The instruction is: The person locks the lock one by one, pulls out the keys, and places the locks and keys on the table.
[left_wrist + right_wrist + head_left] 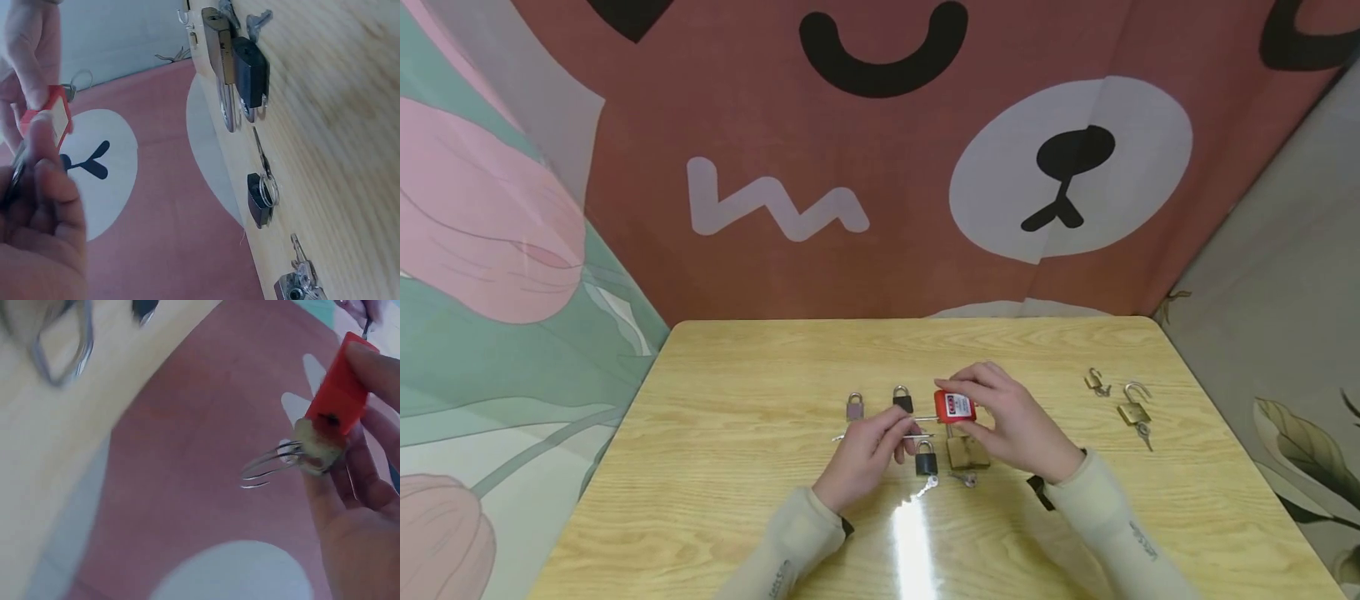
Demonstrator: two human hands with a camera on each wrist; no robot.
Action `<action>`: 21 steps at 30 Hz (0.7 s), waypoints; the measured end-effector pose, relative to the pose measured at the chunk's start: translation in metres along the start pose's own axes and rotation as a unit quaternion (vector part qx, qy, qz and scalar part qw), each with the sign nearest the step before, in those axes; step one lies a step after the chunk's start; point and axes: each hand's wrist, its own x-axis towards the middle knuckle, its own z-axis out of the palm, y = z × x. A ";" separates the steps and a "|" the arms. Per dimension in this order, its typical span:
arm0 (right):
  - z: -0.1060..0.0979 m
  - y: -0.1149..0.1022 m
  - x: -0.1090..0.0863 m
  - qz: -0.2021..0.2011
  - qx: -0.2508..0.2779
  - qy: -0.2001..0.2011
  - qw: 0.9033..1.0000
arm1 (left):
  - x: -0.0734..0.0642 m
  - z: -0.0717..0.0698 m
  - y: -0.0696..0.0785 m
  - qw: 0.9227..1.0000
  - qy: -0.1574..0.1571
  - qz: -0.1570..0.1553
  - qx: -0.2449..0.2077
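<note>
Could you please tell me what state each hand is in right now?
Left hand: closed, holding a slim metal rod.
Right hand: closed around the body of the red padlock.

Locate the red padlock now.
In the head view, the red padlock is right of centre, in the right grip, just above the large brass padlock.

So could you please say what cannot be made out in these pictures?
Head view: print on the label of the red padlock, too small.
Head view: part of the slim metal rod, hidden by the left hand.
Left wrist view: part of the lowest padlock, cut by the bottom edge.
Right wrist view: the top-left padlock, blurred and cut by the edge.
</note>
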 end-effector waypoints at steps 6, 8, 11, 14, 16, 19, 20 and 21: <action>0.006 0.006 -0.005 0.050 0.155 -0.020 0.986 | 0.001 -0.003 0.003 0.997 0.064 0.041 -0.008; 0.008 0.006 -0.005 0.063 0.179 -0.019 0.982 | 0.002 -0.004 0.003 0.996 0.081 0.043 -0.017; 0.010 0.005 -0.006 0.091 0.199 -0.021 0.976 | 0.004 -0.004 0.003 0.994 0.095 0.028 -0.041; 0.011 0.004 -0.006 0.128 0.217 -0.031 0.967 | 0.005 -0.004 0.003 0.994 0.095 0.010 -0.061; 0.013 0.003 -0.006 0.150 0.233 -0.036 0.960 | 0.005 -0.004 0.003 0.994 0.088 0.001 -0.071; 0.015 0.003 -0.007 0.167 0.257 -0.040 0.951 | 0.006 -0.004 0.002 0.994 0.075 -0.008 -0.080; 0.015 0.003 -0.007 0.168 0.264 -0.038 0.949 | 0.006 -0.004 0.001 0.994 0.071 -0.010 -0.082; 0.016 0.003 -0.008 0.169 0.270 -0.036 0.947 | 0.006 -0.003 0.001 0.994 0.069 -0.011 -0.082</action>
